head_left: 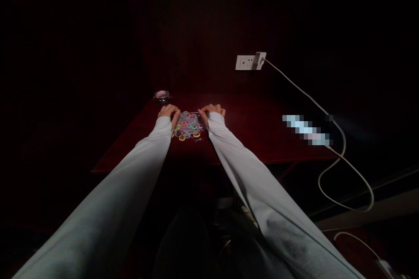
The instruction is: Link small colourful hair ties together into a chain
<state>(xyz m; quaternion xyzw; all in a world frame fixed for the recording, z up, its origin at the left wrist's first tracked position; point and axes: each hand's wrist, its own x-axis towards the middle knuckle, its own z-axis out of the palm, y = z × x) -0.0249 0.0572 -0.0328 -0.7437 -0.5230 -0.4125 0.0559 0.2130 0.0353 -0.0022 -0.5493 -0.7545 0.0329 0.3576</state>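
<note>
Both my hands are at the far part of a dark red table, on either side of a heap of small pastel hair ties [190, 128]. The ties are purple, yellow, green and orange rings, and they seem to lie in a clear plastic bag [198, 140]. A thin pale line, apparently the bag's top edge, runs between my fingertips. My left hand [168, 112] pinches its left end, thumb against fingers. At the right end, my right hand [213, 111] is closed in the same kind of pinch. Dim light hides most of the bag's outline.
Beyond my left hand stands a small round clear container [162, 96] with something pink inside. A white wall socket [245, 62] holds a plugged-in charger, whose cable [294, 85] loops down past the right side of the table [255, 139] near a blurred-out bright object [306, 130].
</note>
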